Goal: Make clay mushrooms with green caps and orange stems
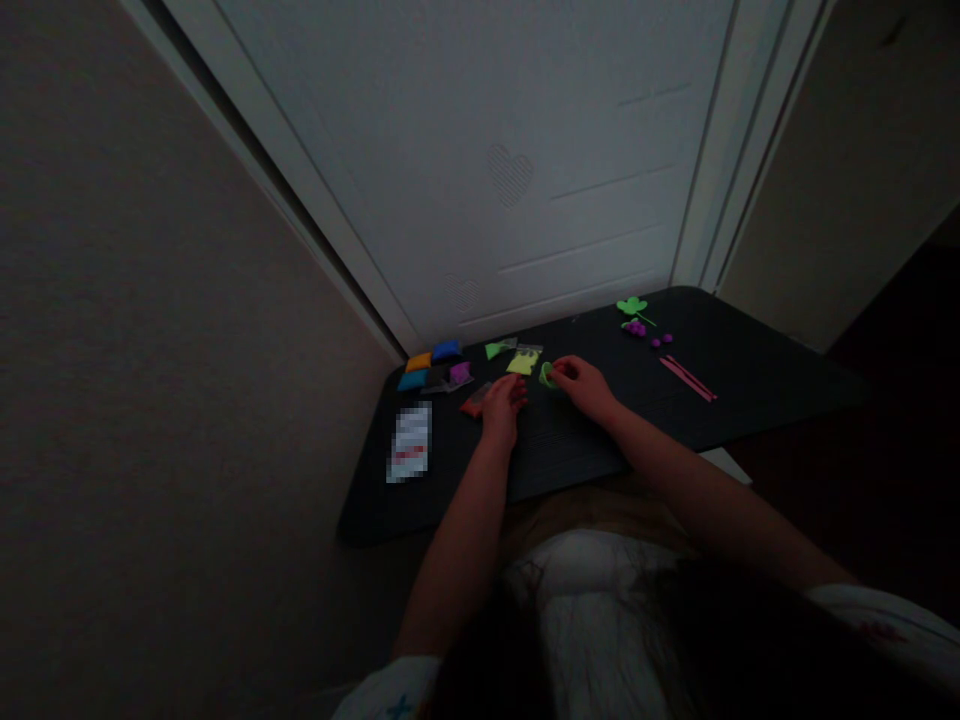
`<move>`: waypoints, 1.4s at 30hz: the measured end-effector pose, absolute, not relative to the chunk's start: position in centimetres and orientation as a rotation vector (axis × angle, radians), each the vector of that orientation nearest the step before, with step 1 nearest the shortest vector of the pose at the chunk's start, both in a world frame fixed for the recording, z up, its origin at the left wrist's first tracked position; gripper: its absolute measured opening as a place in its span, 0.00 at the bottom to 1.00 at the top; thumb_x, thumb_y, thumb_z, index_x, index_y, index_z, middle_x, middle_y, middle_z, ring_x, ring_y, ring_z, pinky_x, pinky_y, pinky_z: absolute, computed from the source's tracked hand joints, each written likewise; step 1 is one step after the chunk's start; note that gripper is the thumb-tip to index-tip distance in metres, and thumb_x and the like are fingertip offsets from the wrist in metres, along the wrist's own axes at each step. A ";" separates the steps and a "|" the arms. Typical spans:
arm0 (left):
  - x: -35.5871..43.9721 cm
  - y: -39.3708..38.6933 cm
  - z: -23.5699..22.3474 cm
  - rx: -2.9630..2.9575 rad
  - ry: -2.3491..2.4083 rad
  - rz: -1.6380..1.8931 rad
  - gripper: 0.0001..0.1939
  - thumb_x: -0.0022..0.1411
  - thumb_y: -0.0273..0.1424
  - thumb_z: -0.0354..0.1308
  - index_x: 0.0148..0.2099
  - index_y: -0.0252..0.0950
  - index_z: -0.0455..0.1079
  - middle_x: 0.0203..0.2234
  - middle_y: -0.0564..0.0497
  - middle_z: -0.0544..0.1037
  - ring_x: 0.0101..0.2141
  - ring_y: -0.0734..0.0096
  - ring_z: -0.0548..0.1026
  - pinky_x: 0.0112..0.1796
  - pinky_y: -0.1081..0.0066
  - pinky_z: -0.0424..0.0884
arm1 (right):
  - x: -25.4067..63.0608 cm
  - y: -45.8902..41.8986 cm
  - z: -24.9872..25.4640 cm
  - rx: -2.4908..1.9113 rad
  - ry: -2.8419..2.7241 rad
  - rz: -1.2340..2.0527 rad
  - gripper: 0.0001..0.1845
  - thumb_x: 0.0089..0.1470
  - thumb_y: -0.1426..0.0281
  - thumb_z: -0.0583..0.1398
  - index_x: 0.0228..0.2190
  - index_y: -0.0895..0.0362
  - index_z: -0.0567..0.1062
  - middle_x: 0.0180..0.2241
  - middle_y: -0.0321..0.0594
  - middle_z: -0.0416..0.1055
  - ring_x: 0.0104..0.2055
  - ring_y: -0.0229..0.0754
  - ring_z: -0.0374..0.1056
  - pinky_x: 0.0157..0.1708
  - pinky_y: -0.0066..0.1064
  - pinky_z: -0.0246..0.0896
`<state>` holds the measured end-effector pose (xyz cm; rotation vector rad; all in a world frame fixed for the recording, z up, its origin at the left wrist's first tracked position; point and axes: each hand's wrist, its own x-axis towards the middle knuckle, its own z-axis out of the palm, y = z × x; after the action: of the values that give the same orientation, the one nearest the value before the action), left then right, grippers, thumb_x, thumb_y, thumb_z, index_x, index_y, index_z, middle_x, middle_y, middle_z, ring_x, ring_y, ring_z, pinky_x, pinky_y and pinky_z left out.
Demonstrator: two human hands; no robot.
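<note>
My right hand (583, 384) is closed in a pinch on a small light-green looped strip (546, 375), which looks like soft clay, just over the dark table. To its left, my left hand (504, 402) is held with loosely curled fingers apart, and nothing shows in it. Beside and partly behind that hand lies a bag of red clay (474, 403); I cannot tell whether they touch. Just beyond the hands are a bag of yellow clay (523, 362) and a bag of green clay (496, 349).
The black table (570, 455) stands against a white door (480, 120). At left lie blue (448, 349), orange (418, 362) and purple (460, 372) packets and a blurred white sheet (409, 442). At right are a green clover shape (631, 306), purple balls (636, 328) and pink sticks (688, 379).
</note>
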<state>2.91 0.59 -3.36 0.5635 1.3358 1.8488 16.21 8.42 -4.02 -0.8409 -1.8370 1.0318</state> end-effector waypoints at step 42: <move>3.0 0.6 -3.3 0.612 1.360 1.827 0.12 0.44 0.34 0.59 0.33 0.34 0.70 0.26 0.51 0.72 0.25 0.77 0.70 0.25 0.76 0.62 | 16.3 7.9 -3.9 -0.709 -2.264 0.499 0.14 0.48 0.69 0.56 0.40 0.56 0.71 0.37 0.40 0.72 0.38 0.42 0.64 0.39 0.34 0.57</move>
<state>2.96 0.57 -3.29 0.6116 1.3600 1.8266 16.33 7.95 -3.95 -0.7092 -2.2639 0.4991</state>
